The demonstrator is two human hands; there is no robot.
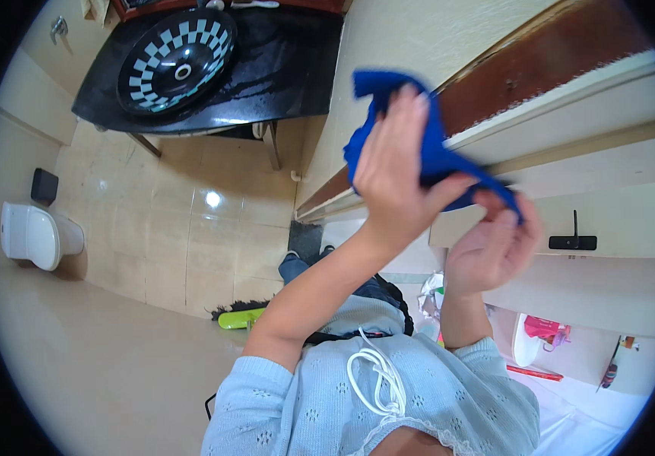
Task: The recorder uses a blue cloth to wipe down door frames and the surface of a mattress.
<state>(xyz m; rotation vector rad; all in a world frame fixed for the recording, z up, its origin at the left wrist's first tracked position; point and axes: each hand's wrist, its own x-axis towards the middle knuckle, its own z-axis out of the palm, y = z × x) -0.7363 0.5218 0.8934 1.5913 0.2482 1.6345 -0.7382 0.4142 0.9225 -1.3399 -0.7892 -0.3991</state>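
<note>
A bright blue cloth point(433, 148), blurred in places, is bunched between my two hands in front of the doorway edge. My left hand point(393, 162) lies over it with fingers stretched along the fabric and the thumb out to the right. Lower and to the right, my right hand point(492, 242) pinches the trailing end of the cloth between curled fingers. Behind the cloth runs a brown and white door frame point(538, 80). Whether the cloth touches the frame, I cannot tell.
A black counter point(290, 62) carries a round basin point(185, 71) with a checkered band. At far left stands a white toilet point(42, 233) beside a black bin point(44, 186). A green-headed broom point(242, 318) lies near my left elbow. A door handle point(572, 242) is at right.
</note>
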